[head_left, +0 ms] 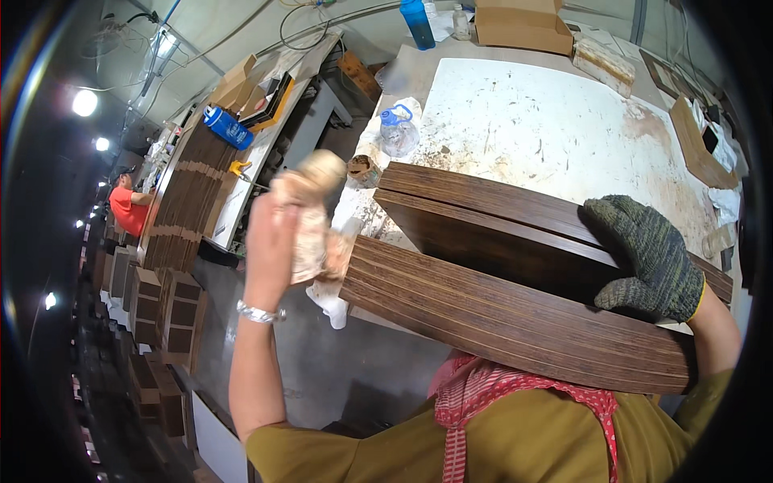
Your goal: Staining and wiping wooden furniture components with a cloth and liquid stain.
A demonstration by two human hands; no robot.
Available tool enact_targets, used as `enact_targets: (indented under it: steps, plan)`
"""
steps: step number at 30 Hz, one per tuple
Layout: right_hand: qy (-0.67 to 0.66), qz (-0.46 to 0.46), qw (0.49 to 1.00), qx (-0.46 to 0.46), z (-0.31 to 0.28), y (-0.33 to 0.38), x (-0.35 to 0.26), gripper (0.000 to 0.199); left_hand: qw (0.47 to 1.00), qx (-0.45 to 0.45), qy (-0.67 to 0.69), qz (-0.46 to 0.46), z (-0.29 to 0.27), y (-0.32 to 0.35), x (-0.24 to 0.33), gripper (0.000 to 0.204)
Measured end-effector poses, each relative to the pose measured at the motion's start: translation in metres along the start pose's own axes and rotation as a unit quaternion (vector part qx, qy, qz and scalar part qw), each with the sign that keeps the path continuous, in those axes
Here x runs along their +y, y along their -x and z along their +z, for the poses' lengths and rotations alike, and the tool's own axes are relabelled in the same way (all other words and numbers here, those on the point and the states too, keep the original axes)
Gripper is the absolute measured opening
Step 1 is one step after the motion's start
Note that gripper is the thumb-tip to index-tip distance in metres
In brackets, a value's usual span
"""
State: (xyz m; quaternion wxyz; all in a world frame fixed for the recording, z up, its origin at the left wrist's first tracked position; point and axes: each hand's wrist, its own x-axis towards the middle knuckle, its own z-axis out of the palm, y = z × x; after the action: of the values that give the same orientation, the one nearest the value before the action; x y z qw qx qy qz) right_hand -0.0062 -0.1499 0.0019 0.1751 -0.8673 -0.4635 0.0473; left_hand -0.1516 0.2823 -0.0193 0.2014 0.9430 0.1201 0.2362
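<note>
My bare left hand [272, 237], a silver bracelet at its wrist, is raised left of the wooden pieces. It is closed around a pale, brown-stained object with a rounded knob [320, 171]; motion blur hides its exact kind. In front of me lies a dark brown, striped wooden panel [499, 310]. Behind it are two more dark panels [483, 189], side by side, with a dark gap between them and the near one. My right hand [648, 258], in a grey-green knit glove, grips the rear panels near their right end, fingers over the top and thumb in the gap.
A stained white tabletop [531, 113] stretches behind the panels. On it stand a plastic jug with a blue handle [398, 133], a small stained cup [363, 170] and a blue bottle [417, 24]. Stacked boards [181, 193] and a person in red [127, 205] are further left.
</note>
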Motion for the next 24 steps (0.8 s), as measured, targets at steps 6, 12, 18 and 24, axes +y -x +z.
enact_targets:
  steps: [6,12,18,24]
  plan:
    - [0.048,-0.010,0.999,-0.023,-0.006,0.009,-0.010,0.095,0.991,0.020,0.127,0.029,0.008,0.032,0.072,0.036]
    - [0.033,-0.016,0.998,-0.049,0.000,0.012,-0.019,0.090,0.993,-0.098,0.059,-0.010,0.016,0.023,0.037,0.031]
    - [0.037,-0.034,0.998,-0.034,-0.001,0.012,-0.022,0.085,0.954,-0.050,0.269,-0.119,0.001,0.045,0.075,0.042]
    - [0.056,-0.016,0.998,-0.033,0.001,0.013,-0.022,0.085,0.996,-0.044,0.063,0.033,0.026,0.053,0.066,0.037]
